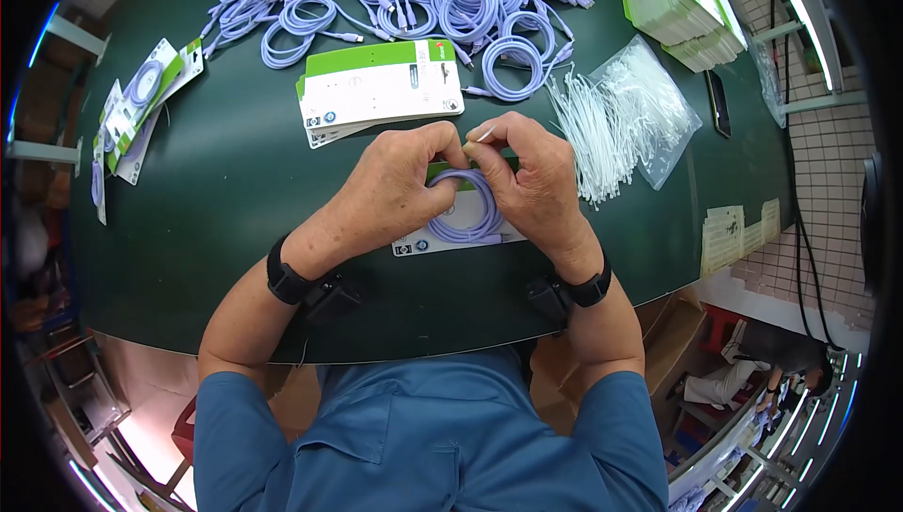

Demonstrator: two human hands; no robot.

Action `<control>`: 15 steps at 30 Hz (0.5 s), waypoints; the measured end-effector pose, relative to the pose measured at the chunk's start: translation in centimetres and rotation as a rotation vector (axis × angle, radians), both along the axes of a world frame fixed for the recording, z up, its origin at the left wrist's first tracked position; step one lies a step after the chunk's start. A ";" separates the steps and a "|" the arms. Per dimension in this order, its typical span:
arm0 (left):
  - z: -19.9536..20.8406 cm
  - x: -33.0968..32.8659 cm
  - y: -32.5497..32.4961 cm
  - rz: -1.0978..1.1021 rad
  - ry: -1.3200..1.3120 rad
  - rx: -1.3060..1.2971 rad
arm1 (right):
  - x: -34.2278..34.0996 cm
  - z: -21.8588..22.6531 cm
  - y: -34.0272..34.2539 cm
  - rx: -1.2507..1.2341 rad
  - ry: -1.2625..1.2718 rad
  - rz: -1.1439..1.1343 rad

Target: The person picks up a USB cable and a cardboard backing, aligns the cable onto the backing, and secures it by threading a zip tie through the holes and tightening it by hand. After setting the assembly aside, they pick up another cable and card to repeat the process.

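Note:
A lilac cable coil [486, 219] lies on a green and white backing card [414, 248] in front of me on the table. With its fingers closed at the coil's upper left, my left hand [390, 183] rests against coil and card; its fingertips hide what they grip. Between the thumb and forefinger of my right hand [536, 178], a white cable tie [486, 134] is pinched just above the coil. Both hands almost meet at the fingertips, covering most of the card's upper part.
Further back sit stacked cards [376, 89] and a heap of lilac cables [461, 4]. White cable ties [597, 136] spill from a clear bag [663, 126] at right, near more cards [673, 4] and a phone [719, 103]. Carded cables [141, 108] lie left. A person [781, 352] sits far right.

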State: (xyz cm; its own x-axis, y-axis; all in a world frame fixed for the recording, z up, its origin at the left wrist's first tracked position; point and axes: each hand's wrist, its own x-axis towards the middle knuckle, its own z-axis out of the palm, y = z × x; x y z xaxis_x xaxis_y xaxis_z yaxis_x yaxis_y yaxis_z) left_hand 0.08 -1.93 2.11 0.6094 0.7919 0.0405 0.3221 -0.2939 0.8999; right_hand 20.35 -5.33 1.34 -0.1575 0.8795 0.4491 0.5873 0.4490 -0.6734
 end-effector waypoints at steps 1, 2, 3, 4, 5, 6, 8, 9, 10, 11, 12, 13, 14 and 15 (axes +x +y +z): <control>-0.1 0.0 0.0 0.003 -0.001 0.003 | 0.0 0.1 0.0 0.035 0.021 0.008; -0.2 -0.1 0.1 0.005 -0.036 0.029 | -0.1 0.2 0.0 0.070 0.041 0.016; -0.4 -0.1 0.1 0.007 -0.071 0.055 | -0.1 0.4 0.0 0.105 0.062 0.025; -0.4 -0.2 0.2 0.010 -0.106 0.081 | -0.1 0.7 0.0 0.109 0.061 0.029; 0.0 -0.4 0.2 0.016 -0.106 0.087 | 0.0 1.3 0.0 0.191 -0.001 0.044; 0.6 -0.6 0.2 0.028 -0.091 0.082 | 0.1 1.9 0.0 0.274 -0.062 0.058; 1.7 -0.9 0.3 0.044 -0.068 0.074 | 0.2 2.9 -0.5 0.363 -0.128 0.073; 1.9 -1.1 0.4 0.049 -0.071 0.080 | 0.2 3.3 -1.0 0.351 -0.122 0.081; 2.1 -1.2 0.4 0.056 -0.093 0.086 | 0.1 3.6 -1.7 0.338 -0.115 0.088; 2.3 -1.4 0.5 0.063 -0.114 0.092 | 0.0 3.8 -2.0 0.326 -0.109 0.096; 2.5 -1.5 0.6 0.070 -0.136 0.097 | -0.1 3.8 -2.3 0.331 -0.109 0.101; 2.6 -1.6 0.6 0.075 -0.138 0.102 | -0.2 3.7 -2.4 0.281 -0.043 0.139; 2.7 -1.6 0.6 0.086 -0.159 0.081 | -0.2 3.6 -2.5 0.231 0.022 0.175; 2.8 -1.6 0.6 0.097 -0.181 0.058 | -0.2 3.6 -2.5 0.178 0.087 0.212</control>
